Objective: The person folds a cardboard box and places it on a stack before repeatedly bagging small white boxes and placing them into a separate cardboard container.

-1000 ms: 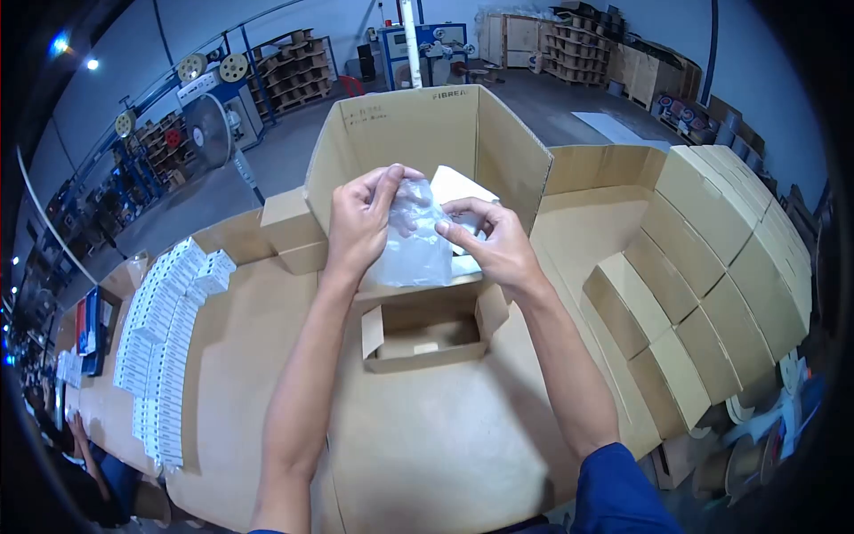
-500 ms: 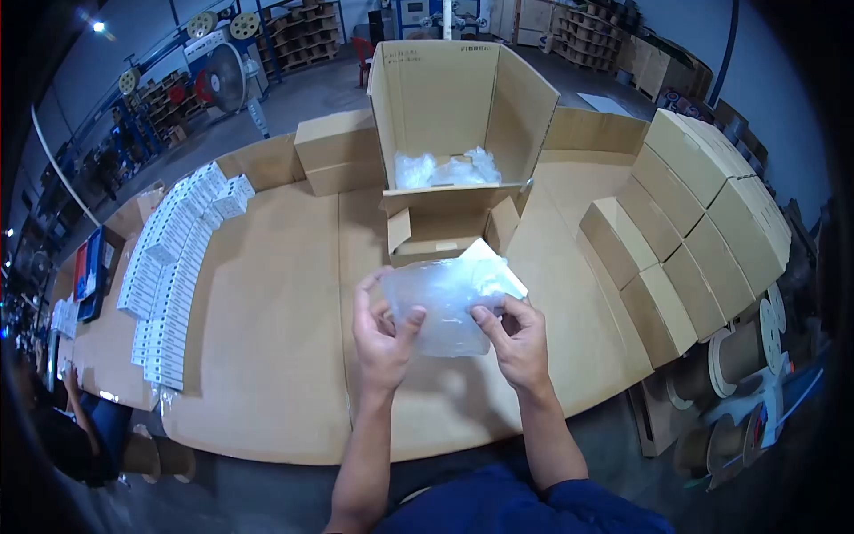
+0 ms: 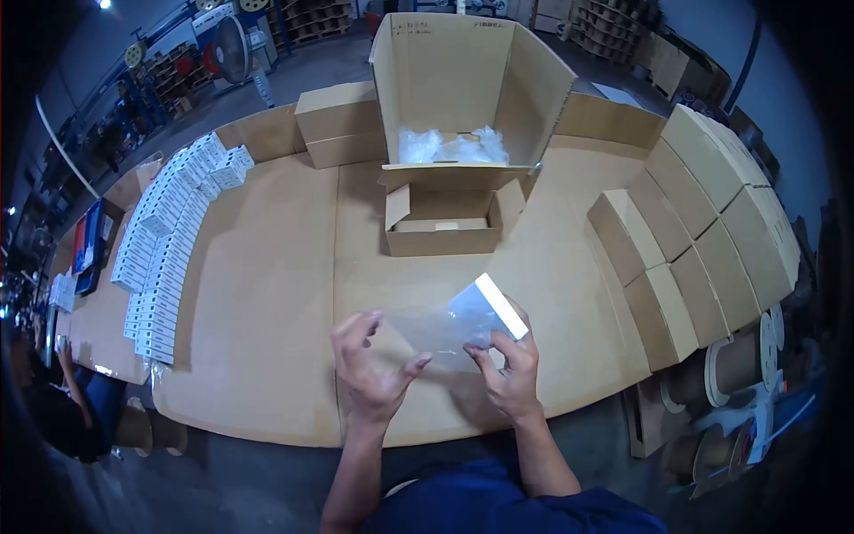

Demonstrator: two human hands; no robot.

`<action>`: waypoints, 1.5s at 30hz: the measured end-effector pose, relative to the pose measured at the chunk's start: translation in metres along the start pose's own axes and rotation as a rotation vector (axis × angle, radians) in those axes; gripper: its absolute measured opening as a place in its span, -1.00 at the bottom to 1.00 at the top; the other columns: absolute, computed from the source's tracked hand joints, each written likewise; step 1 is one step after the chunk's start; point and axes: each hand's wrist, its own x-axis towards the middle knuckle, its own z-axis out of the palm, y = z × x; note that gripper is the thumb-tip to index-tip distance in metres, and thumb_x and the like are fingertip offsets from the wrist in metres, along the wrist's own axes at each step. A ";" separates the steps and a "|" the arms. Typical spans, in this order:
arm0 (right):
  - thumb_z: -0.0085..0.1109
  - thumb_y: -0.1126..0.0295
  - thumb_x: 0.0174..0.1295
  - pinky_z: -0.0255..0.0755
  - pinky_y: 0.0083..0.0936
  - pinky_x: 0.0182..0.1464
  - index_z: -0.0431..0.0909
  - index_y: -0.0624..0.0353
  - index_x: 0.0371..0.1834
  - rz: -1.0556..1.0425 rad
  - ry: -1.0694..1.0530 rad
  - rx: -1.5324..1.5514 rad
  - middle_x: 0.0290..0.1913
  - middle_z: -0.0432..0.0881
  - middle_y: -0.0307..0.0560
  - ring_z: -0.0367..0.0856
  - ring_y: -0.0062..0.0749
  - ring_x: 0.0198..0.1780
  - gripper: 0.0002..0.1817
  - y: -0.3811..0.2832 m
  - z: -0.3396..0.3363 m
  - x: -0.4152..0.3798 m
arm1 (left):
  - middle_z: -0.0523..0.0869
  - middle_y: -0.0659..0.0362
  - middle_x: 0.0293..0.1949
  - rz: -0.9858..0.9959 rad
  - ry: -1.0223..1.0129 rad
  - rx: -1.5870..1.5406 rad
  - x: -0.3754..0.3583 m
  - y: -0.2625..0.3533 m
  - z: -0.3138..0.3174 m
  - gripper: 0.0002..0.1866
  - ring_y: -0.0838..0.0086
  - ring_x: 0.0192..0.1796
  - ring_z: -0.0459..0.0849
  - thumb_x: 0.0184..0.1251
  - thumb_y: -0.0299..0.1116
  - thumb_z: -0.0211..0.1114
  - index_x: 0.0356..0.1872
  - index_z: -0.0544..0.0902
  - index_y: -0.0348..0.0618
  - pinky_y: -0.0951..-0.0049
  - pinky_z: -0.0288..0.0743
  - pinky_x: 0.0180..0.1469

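My right hand (image 3: 513,369) grips a small white box (image 3: 501,307) together with a clear plastic bag (image 3: 436,331), thumb in front and fingers behind. The box stands tilted at the bag's right end, partly covered by the film. The bag spreads out leftward from it. My left hand (image 3: 372,365) is at the bag's left edge, thumb and fingers spread apart with no grip on the film. Just beyond the hands sits a small open carton (image 3: 443,242) with its flaps out.
A tall open carton (image 3: 449,76) behind holds crumpled clear bags (image 3: 452,147). Rows of small white boxes (image 3: 160,258) line the left of the cardboard-covered table (image 3: 258,311). Brown cartons (image 3: 689,240) are stacked at right. Another person (image 3: 67,400) sits at far left.
My left hand has let go of the bag and opened. The white box has tilted and shows its narrow side. My view has shifted slightly, so the open cartons sit higher.
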 end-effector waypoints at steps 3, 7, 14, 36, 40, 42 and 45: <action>0.55 0.62 0.05 0.63 -0.25 0.17 0.67 0.37 -0.30 -0.091 -0.065 -0.070 0.38 0.48 0.35 0.63 0.13 0.30 -0.79 0.005 0.003 0.005 | 0.66 0.09 -0.04 0.188 -0.214 0.119 0.027 0.003 -0.004 -0.43 0.24 0.04 0.62 0.05 -0.03 0.67 -0.02 0.67 -0.15 0.17 0.54 0.05; 0.55 0.61 0.04 0.65 -0.19 0.19 0.68 0.36 -0.29 -0.073 -0.074 -0.107 0.38 0.48 0.35 0.63 0.15 0.31 -0.79 0.008 0.007 0.012 | 0.70 0.10 -0.16 0.212 -0.354 0.080 0.036 -0.005 0.009 -0.57 0.18 -0.03 0.67 0.04 -0.20 0.68 -0.15 0.68 -0.17 0.15 0.57 0.00; 0.57 0.56 0.07 0.63 -0.17 0.22 0.73 0.34 -0.24 0.078 -0.091 -0.101 0.39 0.48 0.32 0.65 0.15 0.28 -0.78 0.013 0.005 0.010 | 0.74 0.04 -0.30 0.147 -0.586 -0.055 0.037 -0.020 0.021 -0.73 0.15 -0.22 0.73 0.22 -0.36 0.59 -0.24 0.64 -0.22 0.22 0.60 -0.13; 0.42 0.49 0.33 0.50 -0.55 -0.22 0.73 0.39 -0.26 0.535 -0.094 0.138 0.00 0.58 0.00 0.60 -0.53 -0.24 -0.86 0.006 0.014 -0.006 | 0.68 0.05 -0.04 -0.262 -0.002 -0.618 0.024 -0.062 0.041 -0.18 0.31 0.15 0.68 0.22 -0.04 0.64 0.31 0.33 -0.18 0.20 0.53 0.21; 0.42 0.52 0.33 0.58 -0.50 -0.10 0.73 0.41 -0.24 0.481 -0.037 0.181 0.17 0.56 0.09 0.69 -0.38 -0.07 -0.87 0.018 0.012 -0.008 | 0.55 0.02 0.28 -0.674 -0.167 -0.996 -0.008 -0.056 0.032 0.09 0.30 0.36 0.54 0.05 -0.17 0.76 0.50 0.22 -0.26 0.23 0.41 0.44; 0.43 0.53 0.31 0.61 -0.43 0.01 0.73 0.42 -0.22 0.465 -0.066 0.152 0.28 0.55 0.16 0.72 -0.25 0.06 -0.87 0.021 0.014 -0.012 | 0.59 0.03 0.27 -0.703 -0.378 -0.934 -0.017 -0.054 0.031 -0.01 0.35 0.33 0.57 0.05 -0.26 0.76 0.45 0.31 -0.29 0.28 0.46 0.39; 0.45 0.53 0.26 0.53 -0.30 0.23 0.74 0.38 -0.17 0.366 -0.112 0.108 0.32 0.54 0.22 0.61 -0.05 0.26 -0.85 0.030 0.022 -0.018 | 0.70 0.07 0.16 -0.724 -0.450 -0.720 -0.017 -0.045 0.029 -0.19 0.44 0.21 0.67 0.07 -0.36 0.74 0.33 0.48 -0.31 0.37 0.58 0.25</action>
